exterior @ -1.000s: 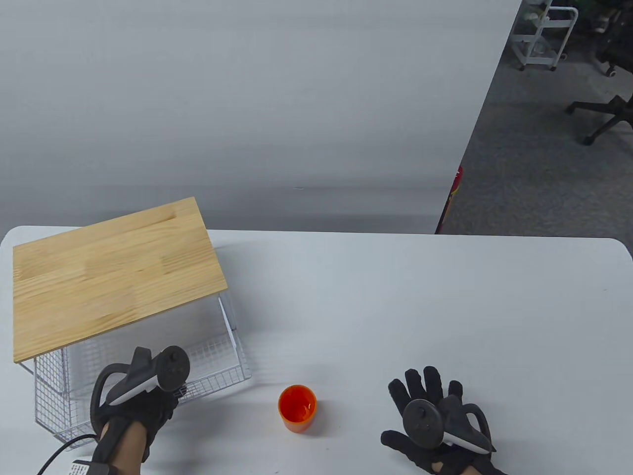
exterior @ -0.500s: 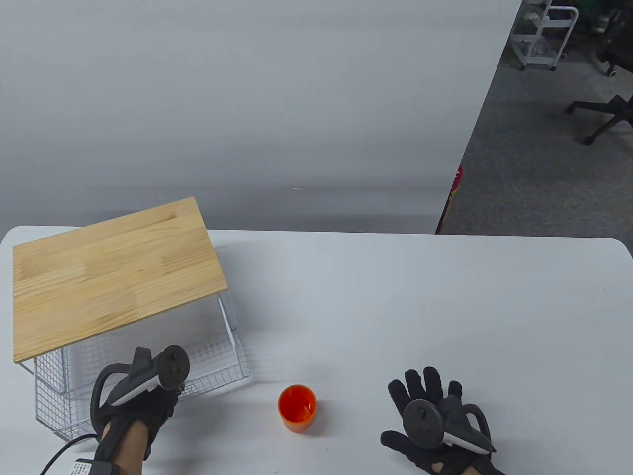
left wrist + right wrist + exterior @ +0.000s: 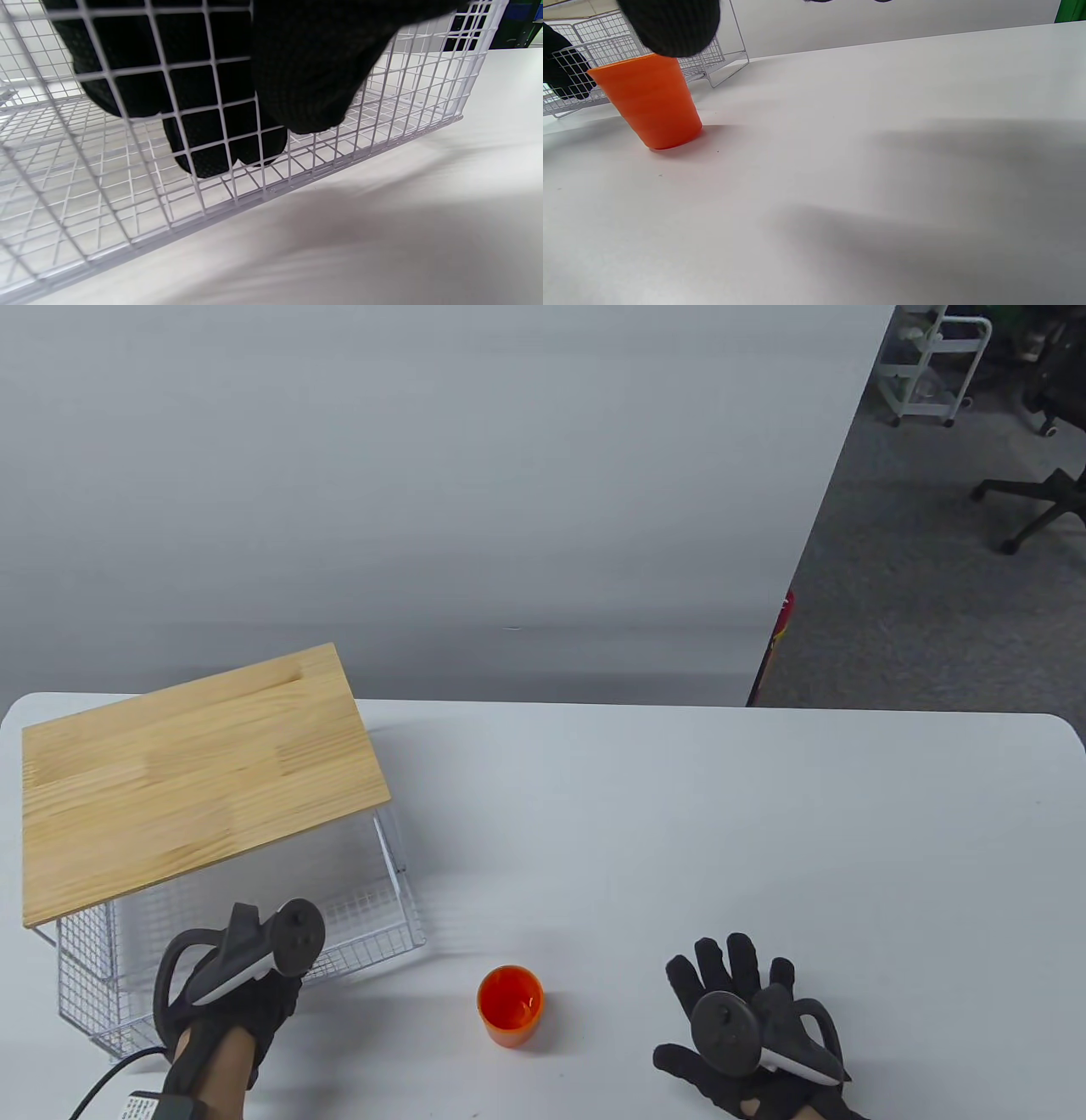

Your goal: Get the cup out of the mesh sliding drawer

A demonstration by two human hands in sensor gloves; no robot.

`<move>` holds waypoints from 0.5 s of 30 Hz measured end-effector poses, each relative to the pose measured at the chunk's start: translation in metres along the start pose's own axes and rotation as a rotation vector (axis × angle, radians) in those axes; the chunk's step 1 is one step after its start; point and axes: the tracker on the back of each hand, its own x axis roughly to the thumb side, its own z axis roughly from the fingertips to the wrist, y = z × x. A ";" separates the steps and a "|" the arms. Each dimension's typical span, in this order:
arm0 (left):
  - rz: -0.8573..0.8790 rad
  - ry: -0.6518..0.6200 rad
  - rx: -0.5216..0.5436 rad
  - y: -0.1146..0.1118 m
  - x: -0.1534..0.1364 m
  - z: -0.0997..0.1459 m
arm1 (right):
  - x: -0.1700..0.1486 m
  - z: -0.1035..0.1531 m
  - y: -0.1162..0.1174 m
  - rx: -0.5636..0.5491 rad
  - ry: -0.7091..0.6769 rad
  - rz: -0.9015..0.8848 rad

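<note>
No writing is legible. The left hand (image 3: 242, 997) grips the mesh drawer's (image 3: 373, 929) front wall; the right hand (image 3: 747, 1035) lies spread flat, the orange cup (image 3: 509, 1006) standing to its left.

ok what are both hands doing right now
Left hand: fingers hooked over the white wire mesh drawer front.
Right hand: open, flat on the white table, holding nothing.

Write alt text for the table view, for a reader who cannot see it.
An orange cup stands upright on the white table, outside the mesh drawer, which is pulled out from under a wooden top. The gloved left hand grips the drawer's front edge; the right hand rests flat on the table, fingers spread.
</note>
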 end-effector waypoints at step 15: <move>-0.029 0.052 0.053 0.002 0.000 0.001 | 0.000 0.000 0.000 0.002 0.000 -0.001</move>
